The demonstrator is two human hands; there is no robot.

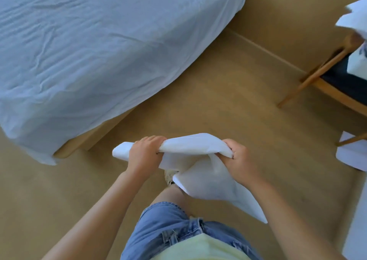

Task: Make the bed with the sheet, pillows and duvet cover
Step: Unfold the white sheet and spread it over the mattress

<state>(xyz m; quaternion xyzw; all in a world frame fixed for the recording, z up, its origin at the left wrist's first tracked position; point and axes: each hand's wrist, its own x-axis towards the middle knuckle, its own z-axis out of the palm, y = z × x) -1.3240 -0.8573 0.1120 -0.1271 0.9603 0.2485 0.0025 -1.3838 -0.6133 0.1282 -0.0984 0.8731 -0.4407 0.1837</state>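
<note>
Two grips on cloth (208, 182): left hand (146, 154), right hand (239, 161), each curled tight round bunched top edge, held apart, likely to shake it open. Cloth off bed (87, 138), near its corner, over floor. Sheet (99, 51) already covers bed.

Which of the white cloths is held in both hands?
The small cloth gripped by the left hand and right hand; the sheet covers the bed, and another piece lies on the floor.
</note>
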